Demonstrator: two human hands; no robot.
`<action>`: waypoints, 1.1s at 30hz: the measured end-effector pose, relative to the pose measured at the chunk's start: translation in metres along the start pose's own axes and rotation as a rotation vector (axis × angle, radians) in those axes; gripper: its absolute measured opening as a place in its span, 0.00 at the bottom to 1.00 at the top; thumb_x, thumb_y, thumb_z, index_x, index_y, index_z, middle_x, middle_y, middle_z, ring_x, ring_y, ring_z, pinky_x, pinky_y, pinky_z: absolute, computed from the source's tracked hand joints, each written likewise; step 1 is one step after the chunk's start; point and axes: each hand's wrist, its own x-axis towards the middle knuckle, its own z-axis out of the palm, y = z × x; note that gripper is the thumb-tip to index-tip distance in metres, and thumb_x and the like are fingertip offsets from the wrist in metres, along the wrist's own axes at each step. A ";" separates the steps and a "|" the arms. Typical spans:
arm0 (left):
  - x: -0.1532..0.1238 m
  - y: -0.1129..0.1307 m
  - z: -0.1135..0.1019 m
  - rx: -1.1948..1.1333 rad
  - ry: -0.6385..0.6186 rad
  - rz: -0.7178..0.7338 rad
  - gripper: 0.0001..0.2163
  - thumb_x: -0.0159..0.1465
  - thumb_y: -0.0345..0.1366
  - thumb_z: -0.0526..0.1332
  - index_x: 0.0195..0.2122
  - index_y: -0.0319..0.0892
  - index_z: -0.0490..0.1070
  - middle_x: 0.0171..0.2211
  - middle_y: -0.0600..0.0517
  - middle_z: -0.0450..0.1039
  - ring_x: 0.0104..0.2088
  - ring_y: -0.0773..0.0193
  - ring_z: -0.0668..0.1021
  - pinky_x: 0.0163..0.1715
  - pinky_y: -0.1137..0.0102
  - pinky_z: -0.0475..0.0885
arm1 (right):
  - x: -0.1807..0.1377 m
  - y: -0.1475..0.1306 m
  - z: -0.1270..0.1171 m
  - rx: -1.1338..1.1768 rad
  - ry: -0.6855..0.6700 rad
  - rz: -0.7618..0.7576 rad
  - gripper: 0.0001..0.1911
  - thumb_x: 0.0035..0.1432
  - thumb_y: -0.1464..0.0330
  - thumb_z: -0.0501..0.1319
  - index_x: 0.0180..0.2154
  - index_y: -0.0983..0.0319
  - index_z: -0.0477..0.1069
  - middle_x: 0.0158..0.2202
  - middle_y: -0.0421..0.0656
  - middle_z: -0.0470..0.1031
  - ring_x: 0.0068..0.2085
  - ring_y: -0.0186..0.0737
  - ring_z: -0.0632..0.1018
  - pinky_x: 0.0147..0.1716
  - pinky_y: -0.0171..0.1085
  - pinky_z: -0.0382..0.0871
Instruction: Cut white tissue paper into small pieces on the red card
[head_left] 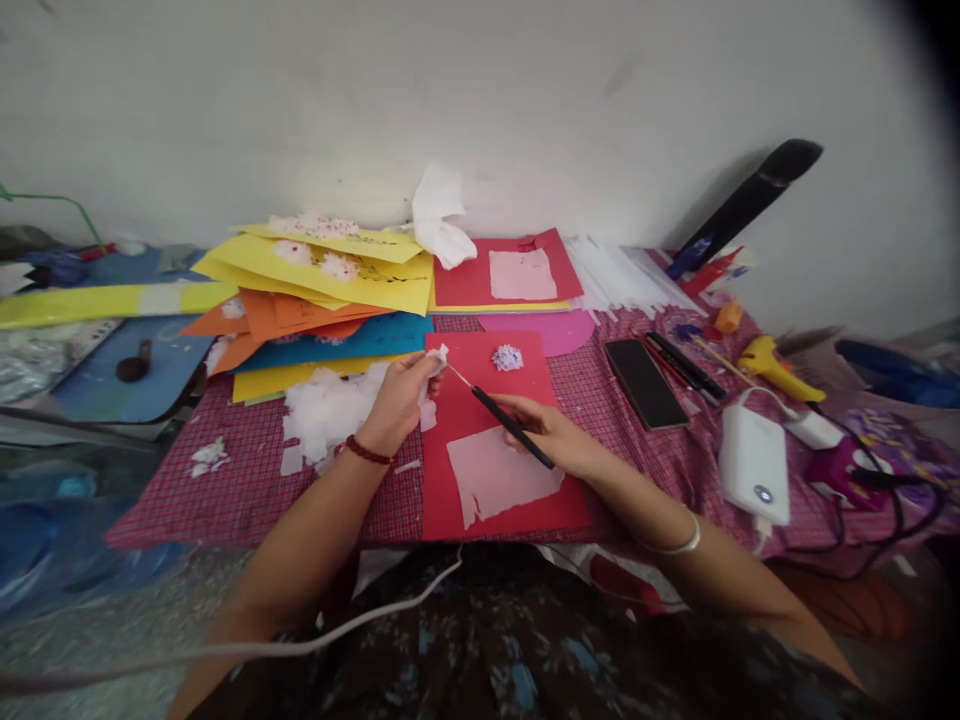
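Observation:
My left hand (401, 400) is closed in a pinch on a small white paper piece (438, 358) at the left edge of a red sheet (517, 505). My right hand (551, 432) grips a thin black-handled tool (501, 417) whose metal tip reaches the white piece. On the red sheet lie a small white paper flower (507, 357) near the top and a torn pale pink sheet (499, 480) lower down. A heap of white paper scraps (324, 412) lies just left of my left hand.
Stacked yellow, orange and blue sheets (330, 280) fill the back left. A phone (645, 382), pens (686, 365), a yellow glue gun (772, 367), a white power bank (754, 465) and a purple tool (844, 468) lie at the right on the checked cloth (247, 490).

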 end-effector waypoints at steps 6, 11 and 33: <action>0.001 0.000 -0.002 0.063 -0.022 -0.029 0.07 0.51 0.38 0.62 0.24 0.39 0.70 0.17 0.53 0.68 0.14 0.73 0.63 0.13 0.76 0.51 | 0.000 -0.001 0.000 0.003 0.018 0.015 0.31 0.55 0.62 0.67 0.60 0.59 0.68 0.48 0.46 0.76 0.43 0.40 0.76 0.41 0.38 0.68; -0.001 0.002 0.001 0.051 -0.020 -0.005 0.08 0.49 0.39 0.64 0.24 0.39 0.70 0.19 0.54 0.69 0.17 0.73 0.66 0.14 0.77 0.53 | -0.003 -0.001 -0.002 0.193 0.042 0.136 0.33 0.55 0.60 0.68 0.60 0.63 0.67 0.29 0.38 0.72 0.26 0.31 0.69 0.24 0.31 0.59; -0.002 0.006 -0.005 0.123 -0.238 -0.085 0.09 0.45 0.28 0.62 0.29 0.39 0.69 0.20 0.55 0.69 0.16 0.72 0.66 0.16 0.76 0.58 | -0.002 0.007 0.000 0.236 0.117 0.077 0.35 0.53 0.58 0.71 0.59 0.65 0.67 0.25 0.35 0.69 0.19 0.27 0.65 0.18 0.31 0.55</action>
